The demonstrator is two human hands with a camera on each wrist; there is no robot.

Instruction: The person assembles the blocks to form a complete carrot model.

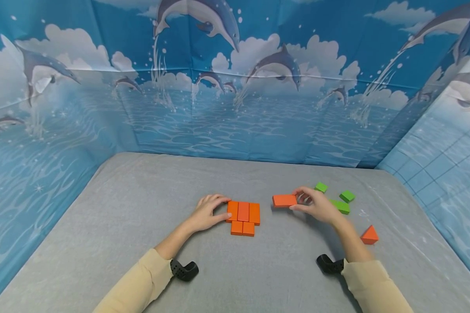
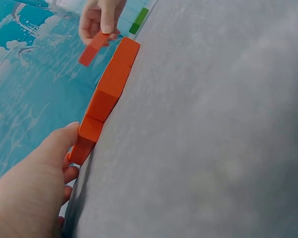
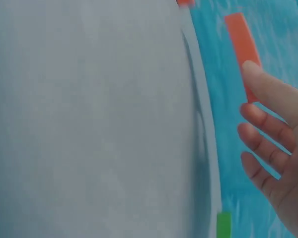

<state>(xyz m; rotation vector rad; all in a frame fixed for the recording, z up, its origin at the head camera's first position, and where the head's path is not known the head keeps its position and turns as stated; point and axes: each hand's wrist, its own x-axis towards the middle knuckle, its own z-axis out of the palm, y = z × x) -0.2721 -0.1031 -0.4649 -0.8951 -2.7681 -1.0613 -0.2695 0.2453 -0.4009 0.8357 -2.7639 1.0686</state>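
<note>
Left hand point(image 1: 206, 214): thumb and index fingertip set against the leftmost orange rectangular block point(image 1: 233, 209) with smooth faces; cannot tell whether they squeeze it or just rest there. That block lies flat on the grey cloth-covered table point(image 1: 141, 208), first in a row of three with the middle orange rectangular block point(image 1: 243, 211) (slightly redder than its neighbours) and the right-end orange rectangular block point(image 1: 254, 213), all side by side, touching. Against the near side of the row, two shorter orange blocks point(image 1: 236, 228) sit next to each other, the row jutting out past them on both sides.

Right hand point(image 1: 317, 205): thumb and fingertips pinch a loose reddish-orange rectangular block point(image 1: 284, 200) by its right end. Block is lifted off the table, shadow below it, to the right of the row and apart from it, long side running roughly left-right in the head view. Remaining fingers bent, clear of the block in the right wrist view.

Around the right hand: two small green blocks point(image 1: 347, 196) apart from each other toward the far right, a longer green block point(image 1: 341, 207) partly hidden behind the hand, and an orange triangular block point(image 1: 370, 235) just right of the forearm. Beige sleeves point(image 1: 139, 282), black wrist devices point(image 1: 186, 271) on both arms. Blue dolphin-print curtain point(image 1: 227, 130) behind.
</note>
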